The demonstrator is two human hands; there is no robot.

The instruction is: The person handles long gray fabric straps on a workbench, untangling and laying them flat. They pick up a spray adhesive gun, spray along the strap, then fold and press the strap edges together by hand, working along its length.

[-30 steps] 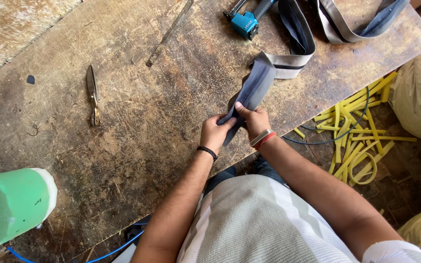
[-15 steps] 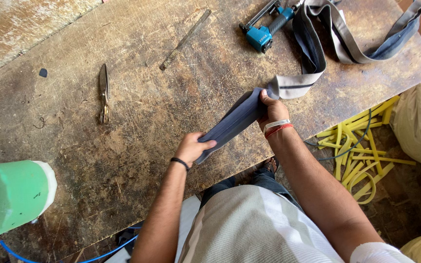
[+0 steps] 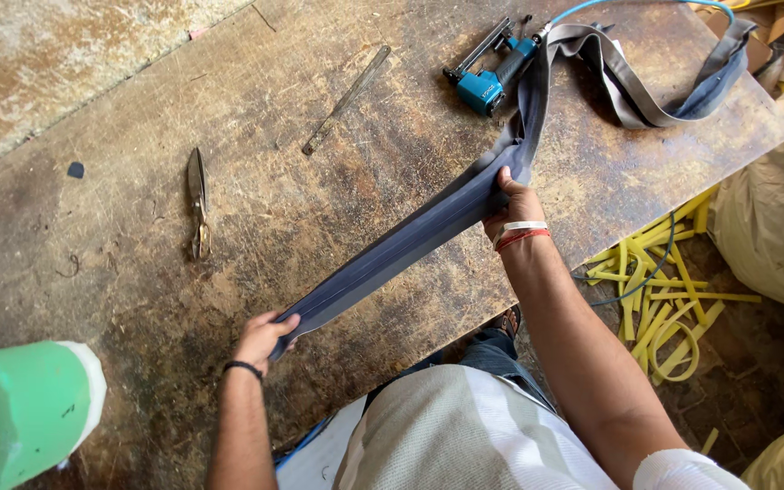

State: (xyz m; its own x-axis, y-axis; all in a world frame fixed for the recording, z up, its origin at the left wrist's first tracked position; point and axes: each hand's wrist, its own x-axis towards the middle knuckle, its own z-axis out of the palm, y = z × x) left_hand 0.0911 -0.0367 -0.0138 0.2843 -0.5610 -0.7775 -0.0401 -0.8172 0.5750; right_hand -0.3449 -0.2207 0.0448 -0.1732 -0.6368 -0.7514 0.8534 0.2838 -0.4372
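Bare forearms here: a thin black band on the left wrist, white and red bands on the right, pale striped shirt, blue jeans.

No labels, signs or screens show; only bulging tan sacks stand at the right edge, beside the workbench.

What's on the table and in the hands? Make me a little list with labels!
left hand: the left hand grips the near end of a long grey strap
right hand: the right hand grips the same strap farther along
strap: stretched straight between the hands, then looping on past the right hand
on table: scissors, a thin metal bar, a blue air stapler
table: worn wooden table
near corner: green roll
floor: yellow strips
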